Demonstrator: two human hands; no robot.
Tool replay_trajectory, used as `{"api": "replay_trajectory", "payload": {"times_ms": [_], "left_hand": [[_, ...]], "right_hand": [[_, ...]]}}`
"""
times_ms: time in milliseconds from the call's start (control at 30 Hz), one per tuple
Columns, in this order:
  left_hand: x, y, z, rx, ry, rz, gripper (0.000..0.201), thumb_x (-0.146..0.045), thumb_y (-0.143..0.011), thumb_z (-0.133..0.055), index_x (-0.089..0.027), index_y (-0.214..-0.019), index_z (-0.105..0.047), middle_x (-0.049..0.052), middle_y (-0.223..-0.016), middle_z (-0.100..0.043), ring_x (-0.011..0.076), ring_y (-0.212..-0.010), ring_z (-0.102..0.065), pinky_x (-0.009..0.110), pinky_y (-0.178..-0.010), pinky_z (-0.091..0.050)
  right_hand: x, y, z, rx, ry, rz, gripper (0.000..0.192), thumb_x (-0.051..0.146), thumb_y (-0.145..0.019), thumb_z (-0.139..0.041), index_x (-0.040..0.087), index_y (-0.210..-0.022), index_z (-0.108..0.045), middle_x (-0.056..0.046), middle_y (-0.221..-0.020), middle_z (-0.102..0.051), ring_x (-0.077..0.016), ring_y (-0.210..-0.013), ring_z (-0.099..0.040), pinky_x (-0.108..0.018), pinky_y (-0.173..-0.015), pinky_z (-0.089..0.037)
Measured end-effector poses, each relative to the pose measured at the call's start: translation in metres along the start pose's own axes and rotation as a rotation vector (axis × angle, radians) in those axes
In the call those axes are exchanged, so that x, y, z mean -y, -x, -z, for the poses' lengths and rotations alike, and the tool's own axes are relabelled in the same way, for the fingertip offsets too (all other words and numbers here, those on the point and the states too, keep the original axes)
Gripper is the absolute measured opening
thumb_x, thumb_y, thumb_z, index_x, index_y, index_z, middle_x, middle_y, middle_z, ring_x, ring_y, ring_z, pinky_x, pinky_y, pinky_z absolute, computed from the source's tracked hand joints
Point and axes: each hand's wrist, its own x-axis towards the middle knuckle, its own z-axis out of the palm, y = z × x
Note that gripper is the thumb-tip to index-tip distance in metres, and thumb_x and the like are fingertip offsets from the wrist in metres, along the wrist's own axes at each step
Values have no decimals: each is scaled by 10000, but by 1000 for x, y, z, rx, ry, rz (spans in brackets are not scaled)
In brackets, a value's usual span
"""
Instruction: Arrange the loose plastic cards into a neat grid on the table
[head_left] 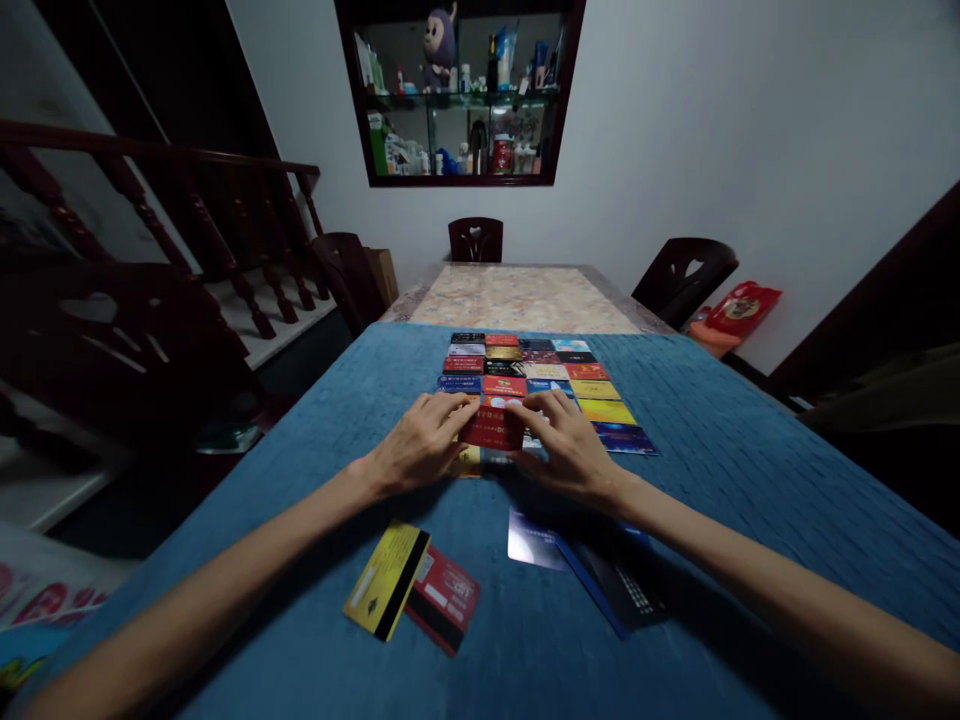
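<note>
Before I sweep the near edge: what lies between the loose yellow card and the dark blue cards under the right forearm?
In the head view, a red card overlaps the yellow card; then bare blue cloth up to the dark blue cards.

the left hand (420, 440) and right hand (562, 450) cover the near rows of the grid of cards (540, 375), so the cards under them cannot be counted. the red card (493, 428) between the fingers has print too small to read. both forearms run off the bottom edge. the dark blue card (615, 585) lies partly under the right forearm. shelf items (465, 100) on the wall are too small to name.
</note>
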Motion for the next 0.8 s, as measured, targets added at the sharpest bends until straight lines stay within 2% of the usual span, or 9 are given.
{"api": "replay_trajectory", "payload": {"times_ms": [233, 433, 633, 800], "left_hand": [[36, -11, -8, 55, -15, 78, 358, -147, -899, -524, -107, -1251, -574, 199, -1263, -593, 289, -1107, -583, 445, -904, -505], [74, -25, -24, 84, -3, 120, 360, -111, -866, -542, -125, -1223, -589, 176, -1260, -602, 276, -1107, -586, 435, -914, -513], [111, -40, -42, 128, 14, 166, 328, -116, -845, -562, -115, -1169, -614, 167, -1214, -617, 269, -1080, -595, 426, -921, -516], [130, -47, -57, 145, 47, 223, 278, -126, -843, -559, -116, -1108, -640, 154, -1166, -629, 262, -1051, -603, 419, -932, -514]], "right_hand": [[-22, -31, -19, 29, -52, -31, 453, 273, -864, -641, 179, -1299, -555, -144, -1121, -568, -278, -997, -512, -426, -826, -486], [-50, -56, -47, 42, -54, -65, 255, 245, -867, -640, 198, -1119, -641, -118, -1084, -584, -264, -984, -506, -415, -839, -478], [-75, -82, -71, 144, -20, -142, 242, 233, -840, -691, 165, -1071, -682, -138, -1105, -609, -277, -1026, -503, -415, -876, -471], [-84, -99, -84, 236, -1, -214, 155, 201, -849, -682, 159, -996, -709, -144, -1112, -638, -286, -1059, -507, -411, -900, -461]]}}
